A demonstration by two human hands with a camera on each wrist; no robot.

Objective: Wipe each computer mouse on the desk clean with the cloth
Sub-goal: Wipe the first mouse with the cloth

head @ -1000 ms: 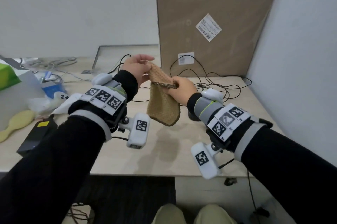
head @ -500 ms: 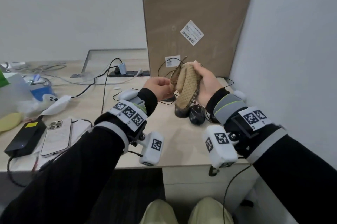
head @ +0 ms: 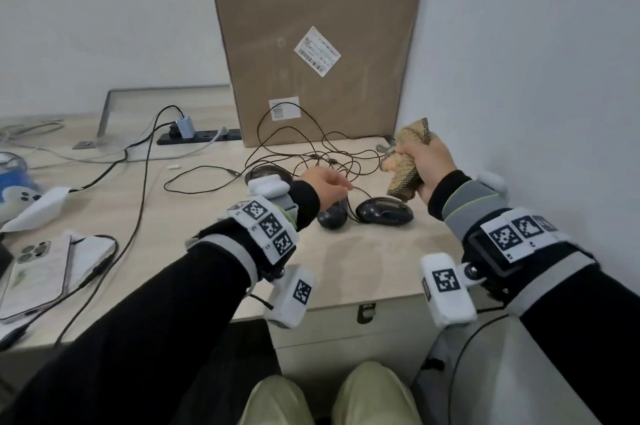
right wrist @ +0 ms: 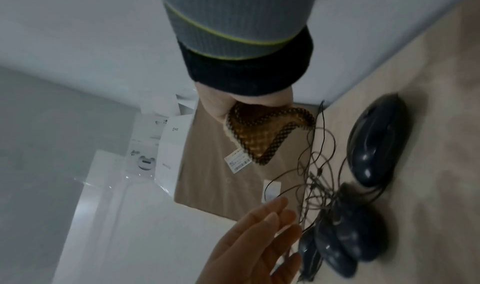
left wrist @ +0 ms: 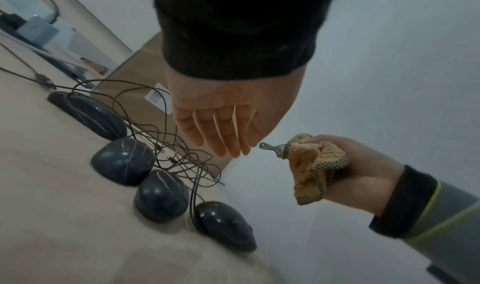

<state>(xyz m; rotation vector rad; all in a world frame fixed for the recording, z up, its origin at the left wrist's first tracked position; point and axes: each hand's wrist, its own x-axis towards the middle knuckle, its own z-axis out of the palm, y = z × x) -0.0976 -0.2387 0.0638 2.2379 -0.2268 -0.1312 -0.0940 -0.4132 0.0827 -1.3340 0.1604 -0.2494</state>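
Note:
My right hand (head: 429,161) grips a bunched tan cloth (head: 403,161) with a checked border, held in the air near the right wall; its loose corner (right wrist: 262,136) hangs below the palm. Several black wired mice lie in a row on the desk (head: 346,269): the nearest mouse (left wrist: 223,224), a second mouse (left wrist: 161,196), a third mouse (left wrist: 123,161). My left hand (head: 327,184) hovers over the row with straight, relaxed fingers (left wrist: 223,136), holding nothing. It partly hides one mouse (head: 332,215) in the head view; another mouse (head: 384,213) lies just right of it.
A tall cardboard box (head: 311,44) leans at the back. Tangled mouse cables (head: 311,154) lie between it and the mice. A power strip (head: 197,137), a phone (head: 34,272) and papers occupy the left. A white wall (head: 519,78) closes the right side.
My left hand has let go of the cloth and dropped toward the mice. My right hand has carried the bunched cloth to the right, away from the left hand.

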